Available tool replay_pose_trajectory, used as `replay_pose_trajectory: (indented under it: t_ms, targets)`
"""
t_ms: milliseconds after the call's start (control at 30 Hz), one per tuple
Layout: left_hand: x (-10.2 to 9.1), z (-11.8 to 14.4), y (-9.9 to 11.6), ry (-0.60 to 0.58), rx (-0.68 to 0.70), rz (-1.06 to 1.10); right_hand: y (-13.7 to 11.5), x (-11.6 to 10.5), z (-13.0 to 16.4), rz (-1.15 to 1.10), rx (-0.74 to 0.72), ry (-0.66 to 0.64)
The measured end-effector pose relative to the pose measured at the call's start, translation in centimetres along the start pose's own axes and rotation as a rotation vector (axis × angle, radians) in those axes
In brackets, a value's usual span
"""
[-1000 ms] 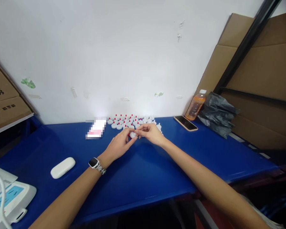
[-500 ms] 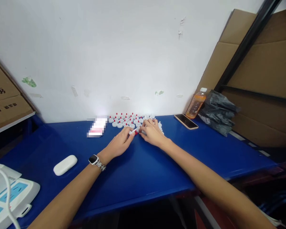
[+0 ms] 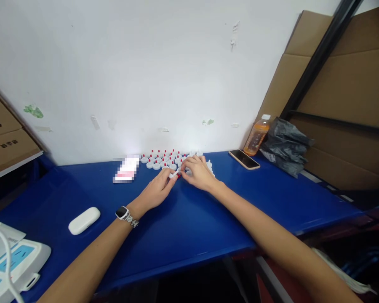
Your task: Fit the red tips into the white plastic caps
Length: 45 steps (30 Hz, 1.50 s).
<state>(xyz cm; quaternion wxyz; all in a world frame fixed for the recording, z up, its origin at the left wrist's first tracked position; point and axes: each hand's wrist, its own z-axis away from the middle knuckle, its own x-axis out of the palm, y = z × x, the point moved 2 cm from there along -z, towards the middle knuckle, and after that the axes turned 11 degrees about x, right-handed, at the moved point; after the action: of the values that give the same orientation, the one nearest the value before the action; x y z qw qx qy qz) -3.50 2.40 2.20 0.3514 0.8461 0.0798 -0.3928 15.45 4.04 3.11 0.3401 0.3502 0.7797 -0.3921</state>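
Observation:
My left hand pinches a white nozzle cap between thumb and fingers, just above the table. Against the cap's tip, the thumb and fingers of my right hand are closed together; what they hold is too small and hidden to make out. Bits of red show under the fingertips. Beyond both hands, several white nozzle caps with red tips stand upright in rows. White caps without red tips lie to the right, partly behind my right hand.
On the blue table are a phone, a bottle of orange drink and a black plastic bag at right. A white case and a power strip lie at left. Cardboard boxes flank the table.
My right hand's fingers have come in to the tip of the cap that my left hand holds. The view has shifted slightly.

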Motion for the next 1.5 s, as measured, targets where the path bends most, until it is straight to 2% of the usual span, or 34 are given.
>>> replay_pose_trajectory:
  t_ms: [200,267,367,633,867,1033,1333,1500]
  targets:
    - [0.0,0.1,0.1,-0.001,-0.004,-0.001,0.5,0.3,-0.3,-0.820,0.235,-0.056]
    - [0.0,0.0,0.2,0.002,-0.005,-0.003,0.3,0.5,-0.4,-0.991,0.303,-0.074]
    - [-0.1,0.0,0.3,0.013,-0.001,-0.002,-0.2,0.6,-0.5,-1.132,0.404,-0.095]
    - [-0.2,0.0,0.4,0.022,-0.004,-0.015,-0.5,1.1,-0.2,-1.329,0.509,-0.124]
    - [-0.3,0.0,0.4,0.029,0.014,-0.026,-0.7,1.3,0.1,-1.300,0.533,-0.165]
    - [-0.2,0.1,0.7,0.022,0.015,-0.016,-0.7,1.7,0.1,-1.310,0.568,-0.119]
    - [-0.4,0.4,1.4,-0.010,-0.009,-0.010,-1.4,1.7,0.5,-1.417,0.567,-0.264]
    - [0.1,0.6,1.9,-0.035,0.000,-0.028,-1.8,1.7,0.8,-1.454,0.578,-0.272]
